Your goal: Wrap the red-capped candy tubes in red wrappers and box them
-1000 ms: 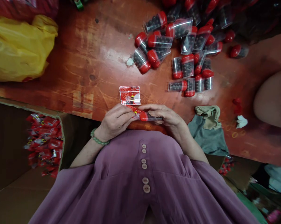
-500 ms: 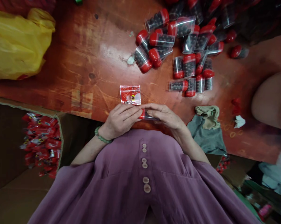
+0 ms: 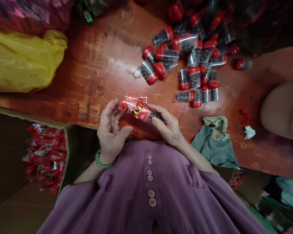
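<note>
Red-printed glossy sleeve (image 3: 134, 109) covers a capped vial, pinched by the right hand (image 3: 167, 125) just above the tabletop (image 3: 88, 74) edge — bagging step. Left hand (image 3: 110, 130) open, fingers spread beside it. Next: seating the sleeve needs both hands. Unbagged clear vials (image 3: 187, 65) lie beyond.

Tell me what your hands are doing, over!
Right hand grips red printed packet with a capsule inside. Left hand open beside it. Capsule pile farther back, nothing between.
</note>
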Tool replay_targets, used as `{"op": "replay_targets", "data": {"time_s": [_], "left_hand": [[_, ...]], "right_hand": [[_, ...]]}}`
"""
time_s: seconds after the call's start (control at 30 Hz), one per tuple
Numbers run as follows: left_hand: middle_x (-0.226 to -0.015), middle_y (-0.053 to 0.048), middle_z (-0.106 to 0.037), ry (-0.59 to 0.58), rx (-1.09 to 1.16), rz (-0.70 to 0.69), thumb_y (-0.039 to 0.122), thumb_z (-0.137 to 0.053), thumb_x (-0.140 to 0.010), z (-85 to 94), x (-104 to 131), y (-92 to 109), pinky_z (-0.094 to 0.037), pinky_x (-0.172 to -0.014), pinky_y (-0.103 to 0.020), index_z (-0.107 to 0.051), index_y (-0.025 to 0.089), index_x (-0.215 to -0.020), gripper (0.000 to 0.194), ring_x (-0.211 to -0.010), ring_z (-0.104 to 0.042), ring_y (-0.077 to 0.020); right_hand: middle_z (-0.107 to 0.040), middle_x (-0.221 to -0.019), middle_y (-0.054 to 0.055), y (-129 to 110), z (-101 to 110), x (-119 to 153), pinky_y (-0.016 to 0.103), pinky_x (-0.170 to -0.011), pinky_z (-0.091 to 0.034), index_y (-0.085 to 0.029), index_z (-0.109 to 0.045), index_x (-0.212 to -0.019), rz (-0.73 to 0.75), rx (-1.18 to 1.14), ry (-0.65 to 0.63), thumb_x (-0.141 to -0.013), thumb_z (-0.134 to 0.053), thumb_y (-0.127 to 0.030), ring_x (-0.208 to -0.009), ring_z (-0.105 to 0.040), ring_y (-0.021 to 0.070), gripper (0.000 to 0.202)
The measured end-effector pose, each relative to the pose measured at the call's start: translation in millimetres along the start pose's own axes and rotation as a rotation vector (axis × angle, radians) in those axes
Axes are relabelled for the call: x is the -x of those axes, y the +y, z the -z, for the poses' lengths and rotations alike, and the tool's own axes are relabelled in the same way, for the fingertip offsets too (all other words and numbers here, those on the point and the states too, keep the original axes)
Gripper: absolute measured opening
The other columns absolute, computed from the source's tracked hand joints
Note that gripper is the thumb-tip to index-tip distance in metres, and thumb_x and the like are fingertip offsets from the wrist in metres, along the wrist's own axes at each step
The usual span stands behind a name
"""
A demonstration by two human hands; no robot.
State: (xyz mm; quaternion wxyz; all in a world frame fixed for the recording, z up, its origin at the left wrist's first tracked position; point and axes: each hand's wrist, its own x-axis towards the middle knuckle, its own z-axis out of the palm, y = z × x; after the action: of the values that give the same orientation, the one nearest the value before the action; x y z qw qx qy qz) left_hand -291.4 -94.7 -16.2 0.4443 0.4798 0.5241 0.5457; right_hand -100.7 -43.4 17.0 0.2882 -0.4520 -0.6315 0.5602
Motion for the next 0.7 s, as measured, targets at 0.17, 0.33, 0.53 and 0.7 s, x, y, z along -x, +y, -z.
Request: {"op": "replay_targets", "data": {"time_s": [0.17,0.33,0.53,0.7], "left_hand": [[-0.109,-0.008,-0.074,0.009,0.578,0.472,0.055,-0.076,-0.078,-17.8,-3,16,-0.058,-0.091,-0.035,-0.069,0.020,-0.102,0.043,-0.104,-0.070,-0.0212],[-0.091,-0.003,-0.078,0.225,0.701,0.564,0.042,-0.087,-0.069,-26.9,-17,17,-0.056,-0.092,-0.034,-0.074,0.020,-0.088,0.032,-0.090,-0.072,-0.0175],[-0.083,-0.001,-0.078,0.307,0.692,0.504,0.038,-0.090,-0.063,-24.4,-26,11,-0.057,-0.087,-0.034,-0.076,0.020,-0.081,0.029,-0.081,-0.073,-0.0169],[-0.077,-0.001,-0.077,0.296,0.648,0.455,0.040,-0.091,-0.059,-27.4,-30,7,-0.058,-0.087,-0.035,-0.077,0.021,-0.077,0.029,-0.076,-0.073,-0.0175]], "right_hand": [[-0.068,-0.129,0.007,6,-12,-9,0.039,-0.102,-0.053,-0.026,-0.055,-0.137,0.281,0.178,-0.019,-0.100,-0.047,-0.030,-0.114,-0.066,0.0201,0.038],[-0.066,-0.131,0.010,14,-19,-17,0.041,-0.103,-0.053,-0.024,-0.047,-0.143,0.377,0.225,-0.073,-0.100,-0.049,-0.032,-0.116,-0.065,0.0212,0.044],[-0.073,-0.112,0.008,9,-14,-18,0.035,-0.086,-0.058,-0.022,-0.058,-0.126,0.168,0.153,-0.072,-0.097,-0.056,-0.034,-0.097,-0.070,0.0188,0.031],[-0.075,-0.101,0.004,8,-17,-19,0.032,-0.077,-0.057,-0.024,-0.064,-0.111,0.211,0.156,0.031,-0.093,-0.062,-0.028,-0.084,-0.069,0.0162,0.019]]}}
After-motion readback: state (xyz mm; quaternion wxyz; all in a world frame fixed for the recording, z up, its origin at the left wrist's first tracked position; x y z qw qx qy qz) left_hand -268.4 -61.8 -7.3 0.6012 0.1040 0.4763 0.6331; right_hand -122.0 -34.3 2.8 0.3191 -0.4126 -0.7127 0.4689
